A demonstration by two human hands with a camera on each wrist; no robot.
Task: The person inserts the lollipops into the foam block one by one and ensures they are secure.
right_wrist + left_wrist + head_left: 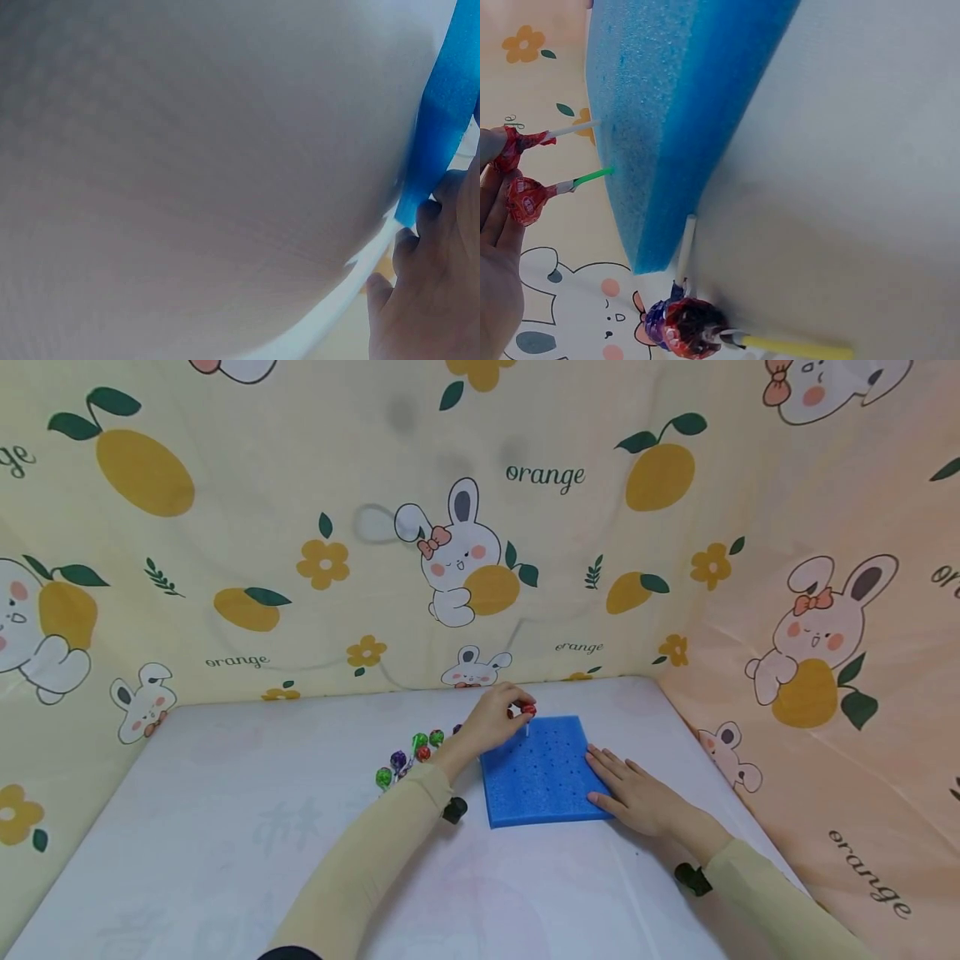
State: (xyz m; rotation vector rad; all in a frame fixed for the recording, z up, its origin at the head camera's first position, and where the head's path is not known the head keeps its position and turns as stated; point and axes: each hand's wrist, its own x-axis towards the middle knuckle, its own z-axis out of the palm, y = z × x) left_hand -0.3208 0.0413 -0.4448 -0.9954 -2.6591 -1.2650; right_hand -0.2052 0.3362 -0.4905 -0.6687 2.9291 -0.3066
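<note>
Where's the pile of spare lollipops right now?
In the head view the loose lollipops lie on the white table, just left of the blue foam block, beside the left hand.

White table (225,827) w/ yellow bunny-and-orange print cloth walls (300,527) round it.

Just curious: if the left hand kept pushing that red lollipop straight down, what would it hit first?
Probably the blue foam block: the left hand pinches the red lollipop stick-down at its far edge, though depth is unclear.
</note>
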